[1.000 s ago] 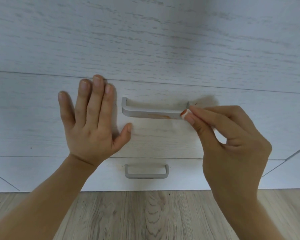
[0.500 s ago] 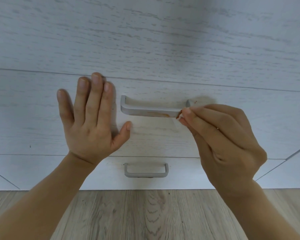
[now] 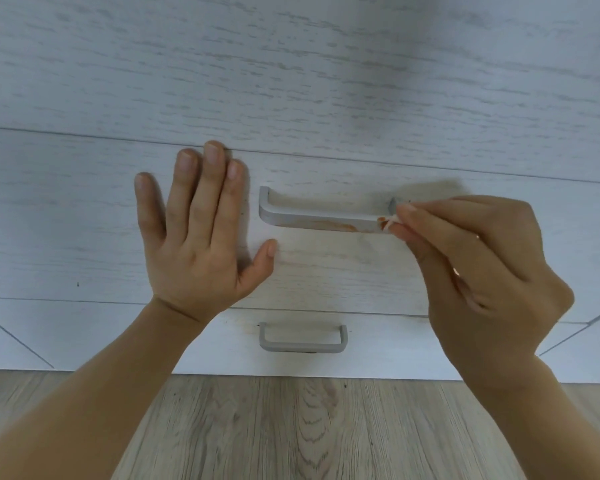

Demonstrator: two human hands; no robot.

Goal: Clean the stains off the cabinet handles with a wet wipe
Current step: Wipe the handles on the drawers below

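Observation:
A grey metal handle [image 3: 312,220] sits on the middle drawer front, with an orange-brown stain smeared along its front face toward the right end. My right hand [image 3: 478,271] pinches a small folded wet wipe [image 3: 388,222], stained orange, against the handle's right end. My left hand [image 3: 194,237] lies flat with straight fingers pressed on the drawer front, just left of the handle. A second grey handle [image 3: 302,339] is on the lower drawer, below the first.
The white wood-grain cabinet front [image 3: 291,81] fills the upper view, with drawer seams across it. A light wooden floor [image 3: 309,427] runs along the bottom. Angled cabinet edges show at the far left and far right.
My right hand has shifted slightly along the right end of the stained handle with the wipe, dipping lower and coming back up. My left hand stays flat on the drawer front.

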